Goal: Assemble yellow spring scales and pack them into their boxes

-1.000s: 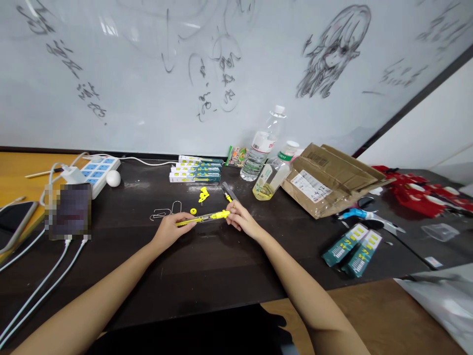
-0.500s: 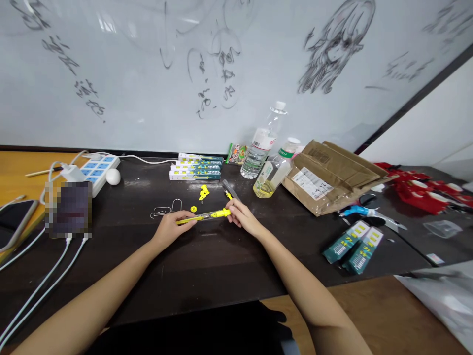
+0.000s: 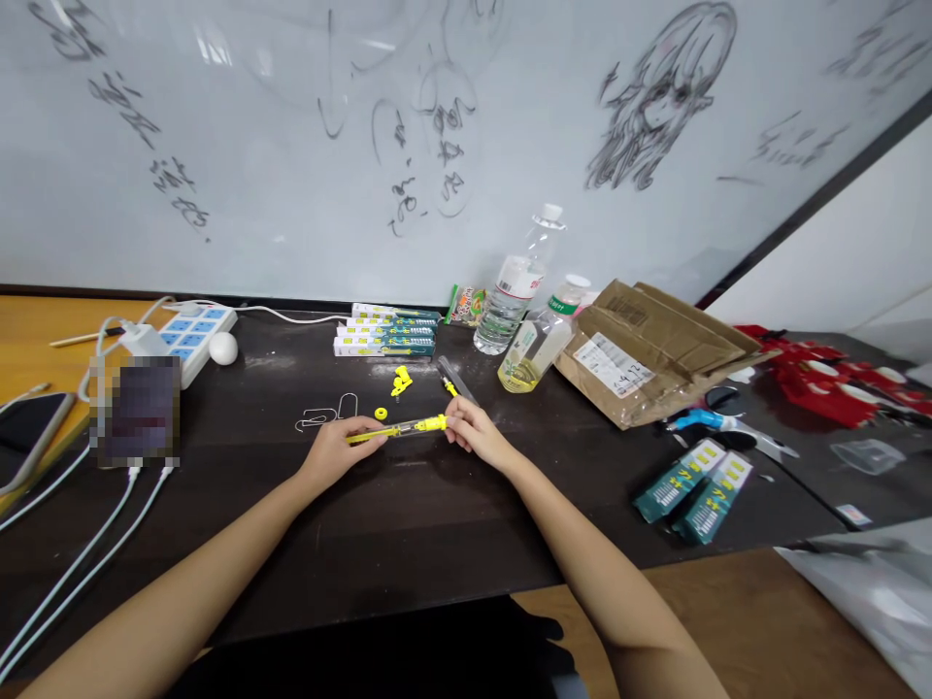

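Observation:
Between my two hands is a slim yellow pen-shaped tool with a clear barrel (image 3: 405, 428). My left hand (image 3: 341, 454) grips its left end with thumb and fingers. My right hand (image 3: 472, 426) pinches the yellow part at its right end. Just behind the barrel lies a small yellow ring (image 3: 381, 414), and farther back is a yellow clip-like piece (image 3: 400, 380). A clear tube with a black and yellow part (image 3: 456, 381) lies close behind my right hand, which hides its near end. Bent wire pieces (image 3: 327, 416) lie beyond my left hand.
Slim boxes (image 3: 384, 340) are stacked by the whiteboard, with two more boxes (image 3: 688, 478) at right. Two bottles (image 3: 514, 291) and a cardboard package (image 3: 641, 349) stand behind my right hand. At left are a power strip (image 3: 190, 335), cables and a phone (image 3: 33, 437).
My right hand has shifted slightly left with the yellow end, which sits closer to my left hand. My left hand has barely moved. The view has shifted a little.

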